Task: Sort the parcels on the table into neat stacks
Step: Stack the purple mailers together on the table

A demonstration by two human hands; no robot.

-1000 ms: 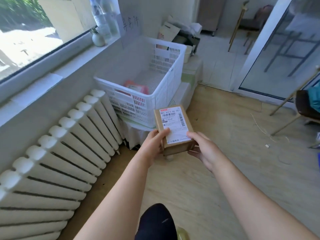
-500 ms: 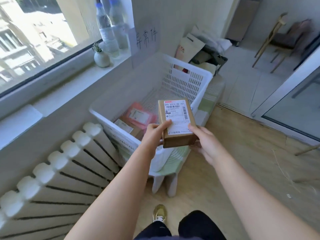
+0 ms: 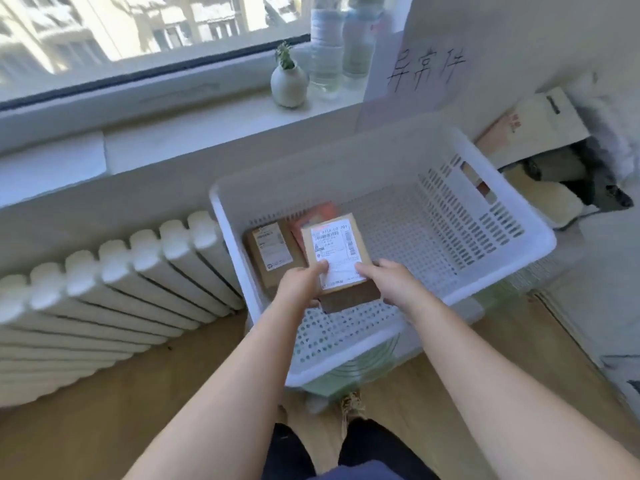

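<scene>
A brown cardboard parcel (image 3: 337,252) with a white shipping label is held over the inside of a white plastic basket (image 3: 502,216). My left hand (image 3: 301,284) grips its near left corner, thumb on the label. My right hand (image 3: 391,284) grips its near right corner the same way. On the basket floor at the left lies another brown parcel (image 3: 272,252) with a label. A pink-red flat parcel (image 3: 317,214) shows partly behind the held one.
A white radiator (image 3: 114,292) runs along the wall at the left. The windowsill above holds a small plant vase (image 3: 289,83) and two water bottles (image 3: 337,46). Bags and cardboard (image 3: 540,133) are piled at the far right. The basket stands on a low stool.
I have walked up to the basket. The parcel has moved from in front of the basket to above its inside, lower and closer to the parcels lying there. Both hands kept their hold.
</scene>
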